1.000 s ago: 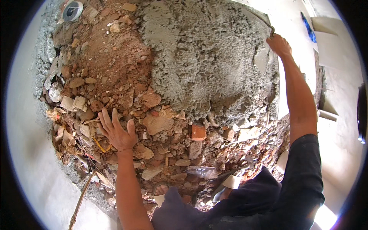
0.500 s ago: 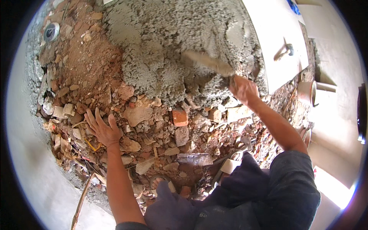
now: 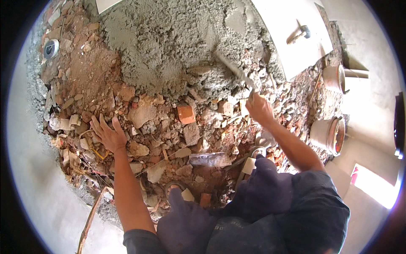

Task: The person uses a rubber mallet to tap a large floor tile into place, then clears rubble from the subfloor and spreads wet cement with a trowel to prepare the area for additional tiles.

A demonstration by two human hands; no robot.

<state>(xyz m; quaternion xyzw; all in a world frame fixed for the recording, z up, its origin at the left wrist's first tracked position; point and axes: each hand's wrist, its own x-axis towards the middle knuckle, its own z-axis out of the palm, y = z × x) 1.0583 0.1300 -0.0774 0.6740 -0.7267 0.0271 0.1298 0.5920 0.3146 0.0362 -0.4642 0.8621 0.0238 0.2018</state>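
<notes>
My right hand (image 3: 260, 109) is closed round the handle of a trowel (image 3: 234, 69). The blade is seen nearly edge-on and slants up and left over the near right part of the wet grey mortar (image 3: 156, 51). Whether its edge touches the mortar, I cannot tell. My left hand (image 3: 109, 133) rests with spread fingers on the rubble (image 3: 141, 114) to the left and holds nothing. Broken stones and an orange-red brick piece (image 3: 186, 114) lie between my hands, just on the near side of the mortar.
A white slab (image 3: 279, 17) lies right of the mortar, with a small dark-headed tool (image 3: 305, 31) on it. Two buckets (image 3: 334, 79) (image 3: 323, 133) stand along the right. A crumpled clear plastic bottle (image 3: 209, 159) lies near my feet, a stick (image 3: 91, 222) at lower left, a round object (image 3: 50, 49) at far left.
My right hand has drawn the trowel nearer, and its blade has turned from broad side to nearly edge-on. My left hand stays on the rubble. The whole view has shifted somewhat.
</notes>
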